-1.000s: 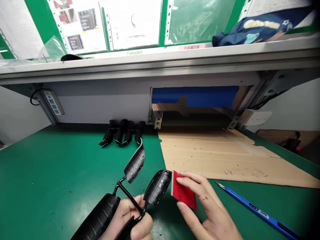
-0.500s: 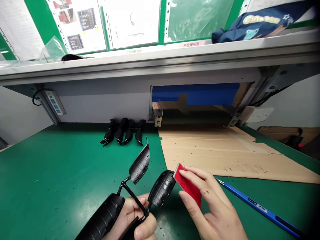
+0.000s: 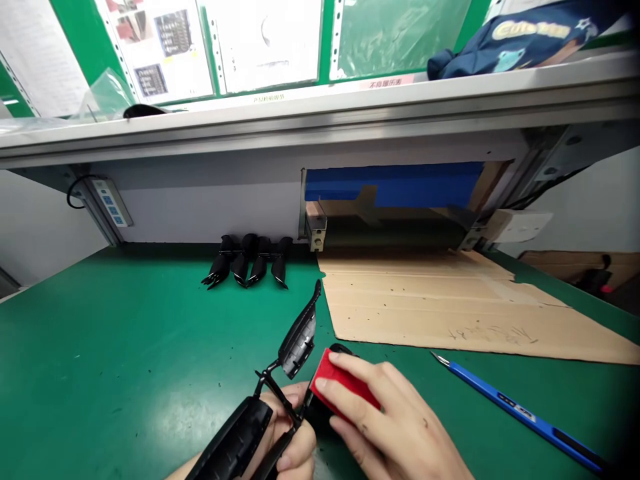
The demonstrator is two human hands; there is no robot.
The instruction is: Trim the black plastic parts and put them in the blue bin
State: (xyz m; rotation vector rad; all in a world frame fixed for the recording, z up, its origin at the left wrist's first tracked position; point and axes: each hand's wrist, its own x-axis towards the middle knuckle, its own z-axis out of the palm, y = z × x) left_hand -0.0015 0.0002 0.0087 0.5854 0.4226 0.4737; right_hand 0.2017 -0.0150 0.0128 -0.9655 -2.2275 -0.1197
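My left hand (image 3: 295,443) is closed around the thin stem of a black plastic molded part (image 3: 240,433), which has several curved, ribbed shells joined by a runner. One shell (image 3: 299,340) points up and away from me. My right hand (image 3: 395,413) grips a red abrasive pad (image 3: 345,383) with a pale edge, fingers on top and thumb underneath. The pad lies against the right-hand shell and hides most of it; only its dark rim shows above the pad.
Several similar black parts (image 3: 250,261) rest in a row at the back of the green table (image 3: 125,347). A cardboard sheet (image 3: 425,307) lies at the right, with a blue craft-knife-like pen tool (image 3: 520,410) in front of it. A shelf (image 3: 300,127) spans overhead.
My right hand has moved left and brought the red pad over the right-hand shell. The black part has turned and shifted slightly right in my left hand.
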